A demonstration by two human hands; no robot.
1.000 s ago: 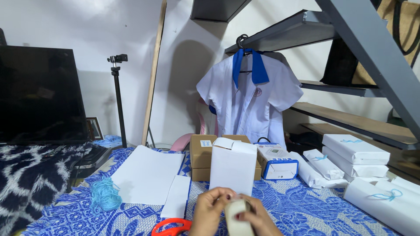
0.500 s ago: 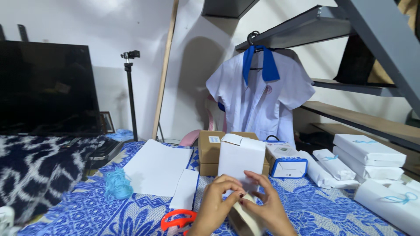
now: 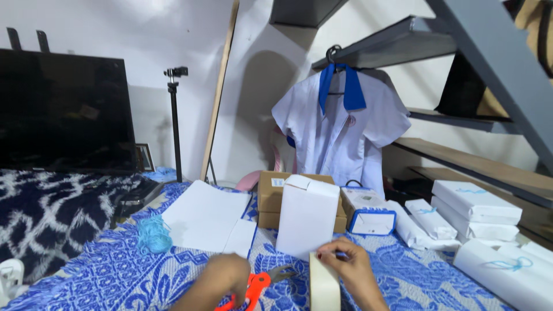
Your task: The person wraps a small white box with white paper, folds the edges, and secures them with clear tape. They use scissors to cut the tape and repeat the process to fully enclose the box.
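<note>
The right hand [image 3: 348, 266] pinches the top of a tape roll [image 3: 324, 282] with bent fingers. The roll stands on edge just in front of the white box [image 3: 307, 216]. The left hand [image 3: 222, 277] is curled over the orange scissors [image 3: 253, 289], which lie left of the roll and in front of the box. Blue string [image 3: 153, 234] and white paper [image 3: 208, 216] lie left of the box. A brown box [image 3: 271, 196] sits behind it. Wrapped parcels [image 3: 475, 201] are far to its right.
</note>
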